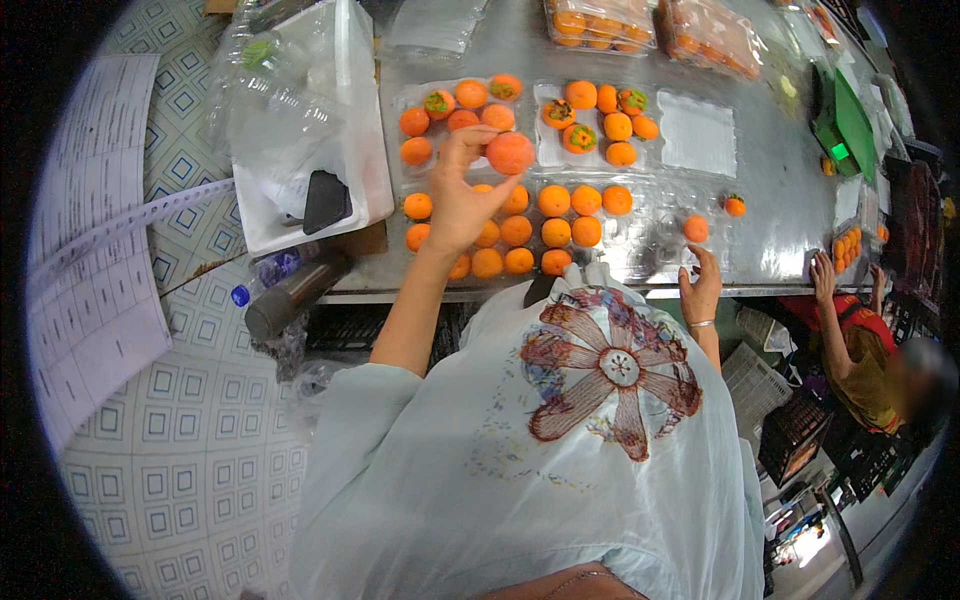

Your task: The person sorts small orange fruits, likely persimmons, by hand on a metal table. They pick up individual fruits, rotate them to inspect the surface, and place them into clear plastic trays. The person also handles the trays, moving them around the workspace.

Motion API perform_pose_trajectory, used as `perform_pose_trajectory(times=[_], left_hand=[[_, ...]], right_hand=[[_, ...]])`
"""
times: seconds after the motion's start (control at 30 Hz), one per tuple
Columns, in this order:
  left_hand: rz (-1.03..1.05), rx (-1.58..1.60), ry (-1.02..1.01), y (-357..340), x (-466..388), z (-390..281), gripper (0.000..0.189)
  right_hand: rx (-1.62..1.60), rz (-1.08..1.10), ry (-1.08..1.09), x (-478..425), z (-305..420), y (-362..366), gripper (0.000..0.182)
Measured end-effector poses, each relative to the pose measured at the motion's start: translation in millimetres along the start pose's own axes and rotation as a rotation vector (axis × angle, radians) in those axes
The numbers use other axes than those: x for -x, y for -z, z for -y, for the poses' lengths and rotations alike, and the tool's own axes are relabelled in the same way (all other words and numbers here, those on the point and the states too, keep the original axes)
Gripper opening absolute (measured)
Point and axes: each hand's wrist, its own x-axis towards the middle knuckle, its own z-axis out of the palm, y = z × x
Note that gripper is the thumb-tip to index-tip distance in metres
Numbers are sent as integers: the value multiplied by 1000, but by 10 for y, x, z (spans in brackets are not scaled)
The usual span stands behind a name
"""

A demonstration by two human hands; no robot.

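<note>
Raised over the trays, my left hand (469, 199) pinches an orange persimmon (511, 153) between thumb and fingers. Beneath it, several persimmons lie in a clear plastic tray with a white liner (403, 97); some show green calyxes. To its right is a similar lined tray with more fruit (617, 127). Nearer me, rows of persimmons (556, 200) fill parts of clear trays. My right hand (703, 289) is at the metal table's front edge, fingers apart and holding nothing, just below a single persimmon (696, 229). Another small persimmon (734, 205) lies beyond it.
A white foam box (364, 150) with clear plastic lids stands at left, above bottles (296, 296). Closed fruit packs (600, 26) are at the back. A white liner (697, 133) lies in a tray. A green scale (844, 127) and a co-worker's hand (823, 276) are at right.
</note>
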Motion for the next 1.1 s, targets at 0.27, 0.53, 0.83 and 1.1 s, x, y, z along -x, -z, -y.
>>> perform_pose_trajectory(times=[0.27, 0.53, 0.83, 1.1], left_hand=[[-16, -210, 97, 7, 158, 279, 40], [11, -640, -78, -29, 86, 823, 42], [-25, -643, -108, 154, 104, 868, 51], [-36, -954, -1, 492, 4, 1001, 65]], right_hand=[[5, 20, -32, 24, 157, -10, 47], [69, 33, -27, 211, 26, -14, 47], [72, 41, -44, 294, -19, -63, 49], [65, 40, -43, 310, -56, -53, 49]])
